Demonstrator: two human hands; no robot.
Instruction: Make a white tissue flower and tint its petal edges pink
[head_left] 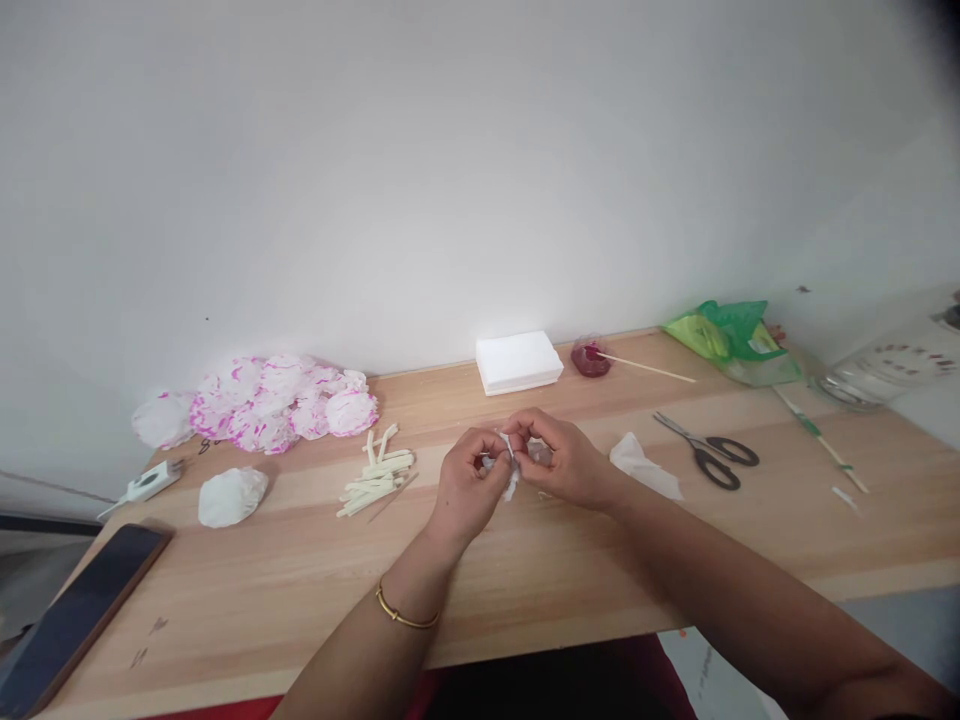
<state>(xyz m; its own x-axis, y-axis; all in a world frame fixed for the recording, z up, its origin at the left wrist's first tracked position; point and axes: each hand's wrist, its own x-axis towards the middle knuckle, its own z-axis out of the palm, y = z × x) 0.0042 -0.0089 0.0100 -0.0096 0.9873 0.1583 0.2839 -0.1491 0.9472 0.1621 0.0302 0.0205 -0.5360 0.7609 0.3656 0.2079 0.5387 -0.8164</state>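
Over the middle of the wooden table, my left hand (pixel 476 475) and my right hand (pixel 556 455) meet, fingertips pinched together. Between them is a small crumpled piece of white tissue paper (pixel 511 490), partly hidden by the fingers. A loose sheet of white tissue (pixel 643 466) lies just right of my right hand. To the left of my left hand is a pile of pale cream strips (pixel 375 482) with a thin stick beside it. Behind the hands stands a stack of white tissues (pixel 519 362).
Pink-edged white paper flowers (pixel 274 402) heap at the back left, near a plain white paper ball (pixel 232 497), a charger (pixel 152 482) and a phone (pixel 86 610). At right lie a red dye cup (pixel 590 357) with a stick, scissors (pixel 709 450), a green bag (pixel 731 335) and a clear jar (pixel 892 365).
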